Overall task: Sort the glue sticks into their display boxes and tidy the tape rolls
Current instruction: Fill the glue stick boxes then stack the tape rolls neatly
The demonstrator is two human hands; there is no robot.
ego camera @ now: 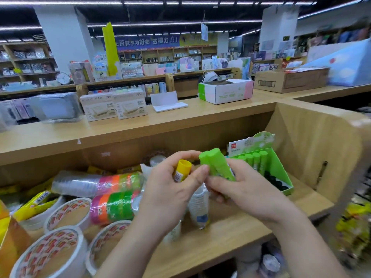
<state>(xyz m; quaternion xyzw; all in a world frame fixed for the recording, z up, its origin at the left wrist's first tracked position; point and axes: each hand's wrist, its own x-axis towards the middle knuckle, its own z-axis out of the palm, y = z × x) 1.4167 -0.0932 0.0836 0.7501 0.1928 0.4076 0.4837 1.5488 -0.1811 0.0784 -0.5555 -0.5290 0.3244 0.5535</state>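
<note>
My left hand (170,189) grips a yellow-capped glue stick (182,169) and its fingertips also touch the green sticks. My right hand (247,189) holds green glue sticks (217,165) bunched together, caps pointing up and left. Behind them a green display box (278,167) stands on the shelf with several green sticks upright in its back row. Large white tape rolls (68,213) lie at lower left. Sleeves of coloured tape rolls (120,182) lie just left of my hands.
A wooden divider (313,145) closes the shelf on the right. The counter top (180,121) above carries white boxes (114,106) and a green-pink carton (225,92). Stacked clear cups (198,205) lie under my hands. Yellow packs (34,205) sit at far left.
</note>
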